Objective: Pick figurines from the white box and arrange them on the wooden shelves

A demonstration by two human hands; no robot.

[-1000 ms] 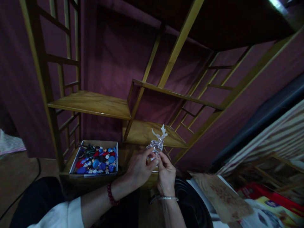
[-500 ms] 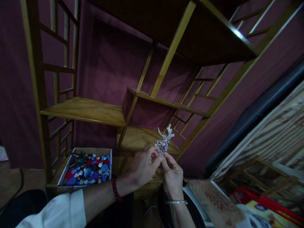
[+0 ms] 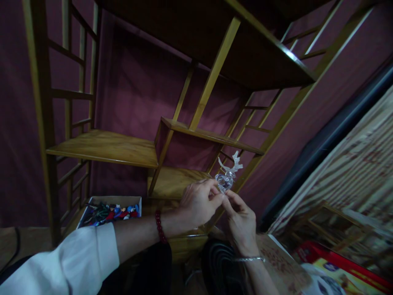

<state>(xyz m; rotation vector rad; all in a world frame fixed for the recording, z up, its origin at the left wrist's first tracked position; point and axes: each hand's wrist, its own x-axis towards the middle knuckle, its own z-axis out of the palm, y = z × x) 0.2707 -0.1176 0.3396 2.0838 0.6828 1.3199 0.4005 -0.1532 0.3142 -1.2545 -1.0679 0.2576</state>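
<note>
Evidently, a clear antlered deer figurine (image 3: 225,181) is pinched at its lower end by the fingertips of the left hand (image 3: 201,203) and right hand (image 3: 242,225) (both nearly closed). Beyond them, a wooden display shelf (image 3: 106,147) is backed by purple curtain (image 3: 129,90); to their left, small figurines (image 3: 118,212) are held in an open box (image 3: 123,200).

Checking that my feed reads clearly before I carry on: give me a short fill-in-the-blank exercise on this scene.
The left hand and right hand hold a clear figurine topped with branching ____.
In colour, the bead bracelet just behind the left hand is dark ____.
In the picture, the box of small items lies to the ____ of both hands.
Missing words: antlers; red; left.
</note>
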